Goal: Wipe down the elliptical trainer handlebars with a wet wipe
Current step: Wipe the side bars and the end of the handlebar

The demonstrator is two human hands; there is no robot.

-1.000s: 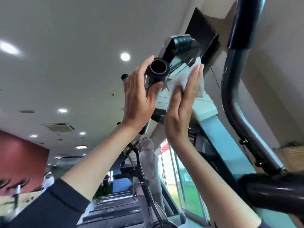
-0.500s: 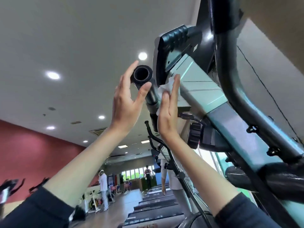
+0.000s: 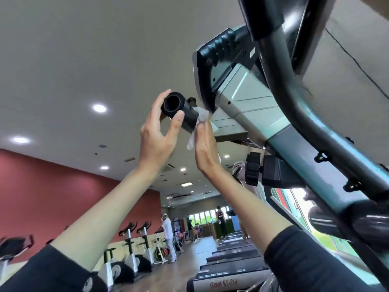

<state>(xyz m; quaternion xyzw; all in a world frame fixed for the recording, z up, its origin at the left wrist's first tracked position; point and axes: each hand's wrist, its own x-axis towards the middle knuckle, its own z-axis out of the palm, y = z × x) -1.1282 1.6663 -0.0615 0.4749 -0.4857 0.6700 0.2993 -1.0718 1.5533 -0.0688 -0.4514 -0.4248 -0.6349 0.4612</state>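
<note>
Where a red wall (image 3: 42,197) runs along the left, a row of exercise bikes (image 3: 130,249) stands on the floor below it. Nearer the middle, the left hand (image 3: 156,140) reaches up and grips the open black end of the handlebar (image 3: 189,118), thumb on the near side and fingers curled round the far side. Just to the right, a white wet wipe (image 3: 202,114) lies against the bar, touching it, its lower edge hanging loose. The right hand (image 3: 207,148) presses the wipe to the bar with fingers straight and together. Right of that rises the trainer's pale grey-green frame (image 3: 248,95), with a black knob (image 3: 251,171) under it. Treadmills (image 3: 229,260) line the floor below.
</note>
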